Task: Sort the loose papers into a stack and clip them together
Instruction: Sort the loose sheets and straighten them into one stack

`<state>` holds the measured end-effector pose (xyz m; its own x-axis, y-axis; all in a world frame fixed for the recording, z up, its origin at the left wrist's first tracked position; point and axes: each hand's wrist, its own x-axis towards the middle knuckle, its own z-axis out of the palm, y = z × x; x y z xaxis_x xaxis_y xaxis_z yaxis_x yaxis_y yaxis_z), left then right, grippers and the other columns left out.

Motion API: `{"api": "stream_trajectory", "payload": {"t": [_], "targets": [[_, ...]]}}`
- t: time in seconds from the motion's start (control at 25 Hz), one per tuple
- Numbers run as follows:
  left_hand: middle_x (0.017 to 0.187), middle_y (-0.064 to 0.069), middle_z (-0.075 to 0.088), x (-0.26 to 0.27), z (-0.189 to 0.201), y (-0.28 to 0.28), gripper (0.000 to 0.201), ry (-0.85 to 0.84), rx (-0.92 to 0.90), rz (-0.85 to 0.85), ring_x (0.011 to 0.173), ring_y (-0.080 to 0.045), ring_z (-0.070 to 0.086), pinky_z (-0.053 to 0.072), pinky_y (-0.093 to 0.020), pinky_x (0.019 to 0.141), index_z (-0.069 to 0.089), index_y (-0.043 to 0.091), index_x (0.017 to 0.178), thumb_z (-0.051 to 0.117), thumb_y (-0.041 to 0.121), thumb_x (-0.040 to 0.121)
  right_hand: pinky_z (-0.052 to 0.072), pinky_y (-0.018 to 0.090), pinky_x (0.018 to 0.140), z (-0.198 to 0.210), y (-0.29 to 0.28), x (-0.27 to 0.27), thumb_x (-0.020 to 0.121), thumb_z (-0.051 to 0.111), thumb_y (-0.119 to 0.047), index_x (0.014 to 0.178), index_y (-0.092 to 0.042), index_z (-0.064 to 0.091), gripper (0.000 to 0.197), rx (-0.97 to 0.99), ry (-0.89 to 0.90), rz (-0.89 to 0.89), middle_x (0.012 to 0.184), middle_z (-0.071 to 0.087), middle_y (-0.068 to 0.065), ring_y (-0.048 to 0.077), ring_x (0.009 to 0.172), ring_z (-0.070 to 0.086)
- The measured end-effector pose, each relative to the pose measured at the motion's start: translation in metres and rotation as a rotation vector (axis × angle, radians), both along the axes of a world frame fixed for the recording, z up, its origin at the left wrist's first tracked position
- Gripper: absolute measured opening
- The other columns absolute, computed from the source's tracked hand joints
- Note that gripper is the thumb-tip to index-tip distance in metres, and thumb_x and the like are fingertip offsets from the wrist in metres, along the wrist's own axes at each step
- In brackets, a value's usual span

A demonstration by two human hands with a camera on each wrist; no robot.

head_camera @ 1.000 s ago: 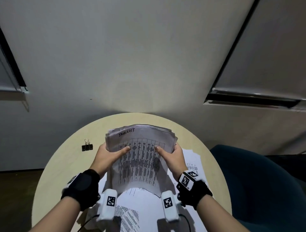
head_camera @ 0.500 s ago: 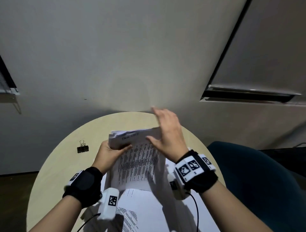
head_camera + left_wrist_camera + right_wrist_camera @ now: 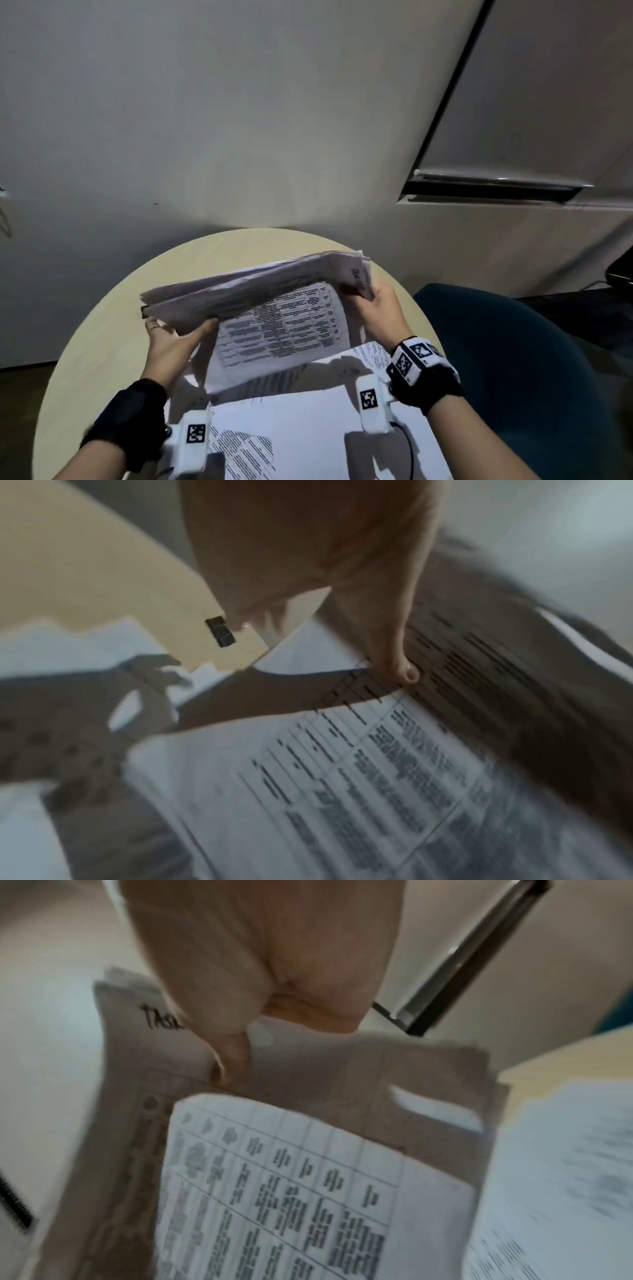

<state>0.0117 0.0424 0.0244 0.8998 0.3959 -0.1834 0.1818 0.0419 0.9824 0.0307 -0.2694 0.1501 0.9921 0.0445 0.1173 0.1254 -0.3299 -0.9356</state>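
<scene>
I hold a thick stack of printed papers [image 3: 260, 298] above the round table, turned sideways with its long edge up. My left hand [image 3: 174, 337] grips its left end, thumb [image 3: 400, 653] on the printed front sheet [image 3: 359, 777]. My right hand [image 3: 375, 308] pinches the right end next to the handwritten title, thumb [image 3: 229, 1061] on the top sheet [image 3: 291, 1164]. A black binder clip [image 3: 221, 631] lies on the table beyond my left hand; in the head view only its edge [image 3: 144, 311] shows behind the stack.
More loose printed sheets [image 3: 308, 428] lie on the pale round table [image 3: 102, 342] in front of me, under my wrists. A dark teal chair [image 3: 513, 359] stands at the right. A grey wall and a window frame [image 3: 493, 192] are beyond the table.
The stack has been turned from upright to sideways. My right hand, which hovered open over the top edge half a second ago, now pinches the titled end at the right.
</scene>
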Motion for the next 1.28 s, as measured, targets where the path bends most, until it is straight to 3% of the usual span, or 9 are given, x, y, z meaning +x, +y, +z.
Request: {"api": "stream_trajectory", "payload": {"t": [0.08, 0.2, 0.4, 0.52, 0.6, 0.76, 0.96, 1.12, 1.28], "targets": [[0.124, -0.013, 0.061, 0.001, 0.014, -0.004, 0.053, -0.093, -0.103, -0.042, 0.107, -0.024, 0.059, 0.042, -0.036, 0.095, 0.048, 0.004, 0.129, 0.072, 0.009, 0.081, 0.055, 0.021, 0.064, -0.022, -0.008, -0.008, 0.088, 0.065, -0.013, 0.085, -0.016, 0.069, 0.006, 0.121, 0.044, -0.062, 0.080, 0.074, -0.003, 0.006, 0.071, 0.069], [0.103, 0.001, 0.067, 0.001, 0.020, -0.003, 0.031, -0.147, -0.091, -0.084, 0.095, -0.016, 0.063, 0.045, -0.035, 0.093, 0.059, 0.009, 0.114, 0.067, 0.007, 0.085, 0.056, 0.020, 0.063, -0.061, -0.024, -0.008, 0.087, 0.067, -0.017, 0.093, -0.014, 0.069, 0.007, 0.229, 0.099, -0.194, 0.082, 0.076, -0.005, 0.009, 0.077, 0.072], [0.096, -0.008, 0.070, -0.015, -0.015, -0.005, 0.029, 0.049, 0.063, -0.218, 0.077, -0.017, 0.064, 0.049, -0.019, 0.057, 0.062, 0.004, 0.111, 0.070, 0.009, 0.083, 0.058, 0.029, 0.073, -0.128, -0.023, -0.034, 0.091, 0.054, 0.006, 0.106, -0.004, 0.065, 0.022, 0.272, 0.426, -0.139, 0.092, 0.076, 0.000, 0.012, 0.083, 0.073], [0.096, -0.002, 0.073, -0.015, -0.024, -0.010, 0.030, 0.058, -0.005, -0.205, 0.084, -0.017, 0.068, 0.051, -0.025, 0.066, 0.065, 0.008, 0.108, 0.074, 0.009, 0.079, 0.049, 0.053, 0.096, -0.151, -0.012, -0.036, 0.081, 0.049, 0.018, 0.120, -0.002, 0.056, 0.045, 0.536, 0.514, -0.143, 0.115, 0.067, 0.023, 0.037, 0.106, 0.066], [0.086, 0.008, 0.076, -0.015, -0.024, -0.018, 0.028, 0.045, -0.036, -0.179, 0.080, -0.008, 0.070, 0.054, -0.023, 0.070, 0.068, 0.015, 0.101, 0.077, 0.007, 0.076, 0.050, 0.056, 0.092, -0.154, -0.004, -0.031, 0.073, 0.054, 0.016, 0.116, -0.001, 0.058, 0.046, 0.569, 0.530, -0.210, 0.109, 0.068, 0.027, 0.042, 0.099, 0.067], [0.064, 0.014, 0.073, -0.014, -0.025, -0.028, 0.020, 0.065, -0.067, -0.085, 0.072, -0.011, 0.065, 0.050, -0.028, 0.070, 0.068, 0.017, 0.085, 0.076, 0.002, 0.075, 0.056, 0.037, 0.063, -0.151, -0.005, -0.032, 0.078, 0.052, 0.009, 0.104, -0.008, 0.066, 0.035, 0.371, 0.491, -0.295, 0.085, 0.073, 0.014, 0.029, 0.068, 0.068], [0.068, 0.011, 0.072, -0.002, -0.011, -0.026, 0.016, 0.039, -0.039, -0.113, 0.075, -0.017, 0.068, 0.054, -0.028, 0.069, 0.068, 0.019, 0.082, 0.077, 0.009, 0.076, 0.057, 0.025, 0.060, -0.134, -0.008, -0.025, 0.091, 0.051, 0.003, 0.112, -0.007, 0.060, 0.025, 0.220, 0.393, -0.281, 0.087, 0.068, 0.007, 0.006, 0.059, 0.065], [0.087, -0.003, 0.075, -0.012, -0.012, -0.023, 0.018, -0.002, -0.101, -0.083, 0.079, -0.020, 0.070, 0.056, -0.033, 0.078, 0.067, 0.017, 0.088, 0.074, 0.004, 0.077, 0.057, 0.031, 0.077, -0.124, -0.022, -0.016, 0.087, 0.058, 0.006, 0.101, -0.001, 0.063, 0.017, 0.036, 0.318, -0.260, 0.091, 0.069, 0.011, 0.020, 0.086, 0.071], [0.079, -0.007, 0.072, -0.045, -0.035, -0.016, 0.021, 0.154, 0.002, -0.206, 0.056, 0.000, 0.067, 0.053, -0.013, 0.053, 0.064, -0.007, 0.102, 0.068, -0.005, 0.081, 0.048, 0.019, 0.063, -0.119, -0.021, -0.039, 0.089, 0.054, 0.003, 0.084, -0.007, 0.061, 0.013, -0.250, 0.447, -0.126, 0.074, 0.058, 0.004, 0.014, 0.071, 0.059]]}}
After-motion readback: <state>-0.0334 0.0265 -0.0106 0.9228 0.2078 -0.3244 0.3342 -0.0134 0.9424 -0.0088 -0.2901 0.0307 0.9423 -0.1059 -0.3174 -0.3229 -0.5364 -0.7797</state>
